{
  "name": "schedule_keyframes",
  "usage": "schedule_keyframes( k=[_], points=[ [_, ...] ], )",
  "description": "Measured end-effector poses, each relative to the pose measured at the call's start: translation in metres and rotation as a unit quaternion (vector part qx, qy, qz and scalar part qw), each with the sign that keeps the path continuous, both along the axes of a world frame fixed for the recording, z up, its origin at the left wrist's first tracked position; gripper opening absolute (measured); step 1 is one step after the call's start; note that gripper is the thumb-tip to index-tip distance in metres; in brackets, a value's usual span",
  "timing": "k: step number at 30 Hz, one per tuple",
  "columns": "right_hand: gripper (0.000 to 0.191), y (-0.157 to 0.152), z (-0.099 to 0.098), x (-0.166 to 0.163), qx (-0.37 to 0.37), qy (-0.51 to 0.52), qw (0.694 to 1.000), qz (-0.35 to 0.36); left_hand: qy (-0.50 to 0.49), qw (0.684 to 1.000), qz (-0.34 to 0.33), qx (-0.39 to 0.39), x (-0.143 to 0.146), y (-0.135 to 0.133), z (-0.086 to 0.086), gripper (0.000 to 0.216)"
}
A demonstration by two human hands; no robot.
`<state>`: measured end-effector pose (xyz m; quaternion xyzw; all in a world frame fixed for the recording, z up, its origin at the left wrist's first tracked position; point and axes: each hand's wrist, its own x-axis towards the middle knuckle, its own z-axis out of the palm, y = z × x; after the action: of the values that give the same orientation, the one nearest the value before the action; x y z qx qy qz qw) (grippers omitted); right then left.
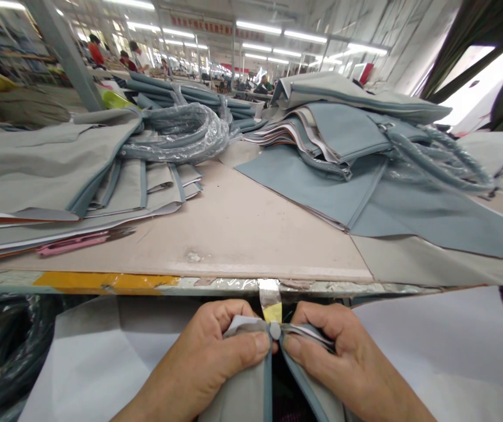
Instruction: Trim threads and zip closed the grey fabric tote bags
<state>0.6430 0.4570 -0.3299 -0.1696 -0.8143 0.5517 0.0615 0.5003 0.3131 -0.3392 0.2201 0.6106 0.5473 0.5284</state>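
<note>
My left hand (209,357) and my right hand (334,357) are both closed in a pinch on the top edges of a grey bag piece with blue-grey piping (251,395), just below the table's front edge. The two thumbs meet at a small round snap button (274,330) between the edges. The bag's dark inside shows between my wrists. A strip of tape (271,300) hangs from the table edge right above the button.
The worktable (242,234) carries stacks of grey panels (49,170) at left, blue-grey panels (343,176) at right, and plastic-wrapped handles (181,132). Pink scissors (79,241) lie near the left front. White sheets (431,346) lie on my lap. Other people work far behind.
</note>
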Motion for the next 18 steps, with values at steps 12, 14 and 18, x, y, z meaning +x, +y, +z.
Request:
schedule_keyframes(
  k=[12,14,18],
  points=[
    [0.031,0.0001,-0.0006,-0.0036,0.015,0.052,0.999,0.004,0.099,0.995,-0.018,-0.009,-0.0033,0.0041,0.0069,0.042],
    [0.032,-0.0003,-0.0004,-0.0054,0.022,0.069,0.997,-0.007,0.096,0.995,-0.02,0.001,-0.0045,0.005,0.0067,0.042],
    [0.034,0.0009,-0.0014,-0.0058,0.029,0.062,0.998,-0.003,0.073,0.997,-0.014,0.014,-0.0054,0.0051,0.002,0.045]
  ],
)
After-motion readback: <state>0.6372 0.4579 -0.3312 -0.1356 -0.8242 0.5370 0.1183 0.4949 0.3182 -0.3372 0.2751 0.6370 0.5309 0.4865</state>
